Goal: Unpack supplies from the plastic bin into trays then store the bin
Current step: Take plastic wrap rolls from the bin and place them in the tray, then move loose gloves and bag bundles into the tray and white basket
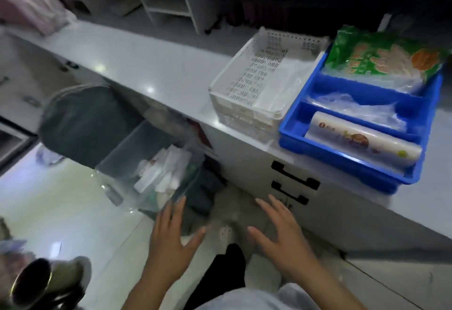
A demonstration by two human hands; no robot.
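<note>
Both my hands empty, fingers spread flat, palms down. My left hand [171,238] is at 6 o'clock, fingertips just at the near rim of the clear rectangular plastic bin [117,160]; can't tell if they touch it. My right hand [281,233] is at 5 o'clock, over the floor in front of the cabinet, holding nothing.

The bin sits on the pale floor at 8 o'clock, tucked against the white counter [137,57], beside a dark grey round-topped thing [83,123]; blurred, can't say what it is. White packets [161,172] lie inside, plus something greenish, so not unpacked yet.

On the countertop at 1–2 o'clock: a white perforated plastic basket tray [259,82] with clear film in it, touching a blue divided plastic tray [305,143] at 3 o'clock. The blue tray already holds a green printed bag [381,57], clear plastic wrap [354,109] and a white labelled roll [362,143].

Step, by my read: mid-unpack, reaching for the bin. Next move likely needs both hands down on the bin, either gripping opposite rims to lift it or pinching out the packets and carrying them up toward 2 o'clock. Storing comes last.
</note>
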